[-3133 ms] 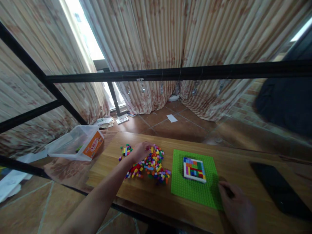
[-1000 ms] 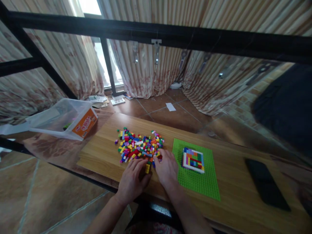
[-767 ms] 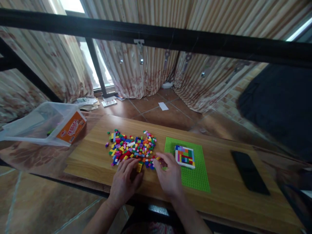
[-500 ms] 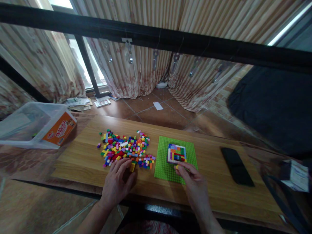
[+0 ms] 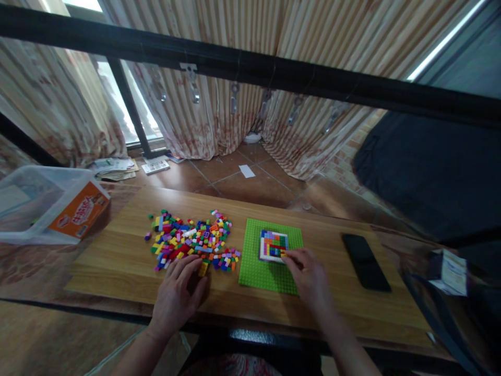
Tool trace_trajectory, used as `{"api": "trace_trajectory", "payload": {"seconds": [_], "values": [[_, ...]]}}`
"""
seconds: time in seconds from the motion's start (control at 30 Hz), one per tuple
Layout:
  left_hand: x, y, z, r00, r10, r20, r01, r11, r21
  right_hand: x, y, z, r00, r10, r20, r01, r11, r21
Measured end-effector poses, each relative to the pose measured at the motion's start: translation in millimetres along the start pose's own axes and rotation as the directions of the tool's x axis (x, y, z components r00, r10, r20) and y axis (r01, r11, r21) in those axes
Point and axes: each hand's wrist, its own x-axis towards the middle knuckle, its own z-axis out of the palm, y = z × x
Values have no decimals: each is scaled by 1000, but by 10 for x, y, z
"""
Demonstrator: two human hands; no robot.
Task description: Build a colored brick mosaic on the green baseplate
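A green baseplate lies on the wooden table, carrying a low square build with a white edge and many-coloured bricks inside. My right hand pinches a small yellow brick at the build's near right corner; the fingertips partly hide it. Left of the plate is a loose pile of small coloured bricks. My left hand rests at the pile's near edge, fingers bent and thumb apart, with no brick visible in it. Beside its fingertips lies a larger yellow brick.
A clear plastic box with an orange label stands at the far left. A black phone lies right of the plate. Beyond the table are a dark metal bar, striped curtains and papers on the tiled floor.
My right hand has brought the yellow brick up to the build's near right corner. My left hand stays beside the pile. The whole view has shifted slightly.
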Motion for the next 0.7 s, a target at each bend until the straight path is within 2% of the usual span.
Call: {"api": "trace_trajectory", "payload": {"seconds": [0.1,0.23,0.43,0.53,0.7], "values": [[7,6,2,1000,-8,4,8,1000,-5,79,-19,26,995,-64,74,70,995,-77],[2,6,4,1000,-18,13,18,1000,-4,143,-15,43,984,-82,159,98,991,-95],[-5,4,0,999,-27,22,28,1000,-4,138,25,43,982,-110,152,121,990,-65],[0,12,-2,999,-30,9,30,1000,-4,132,17,35,984,-103,143,111,993,-46],[2,15,7,999,-31,14,31,999,-8,169,-17,7,983,-32,179,27,999,30]]}}
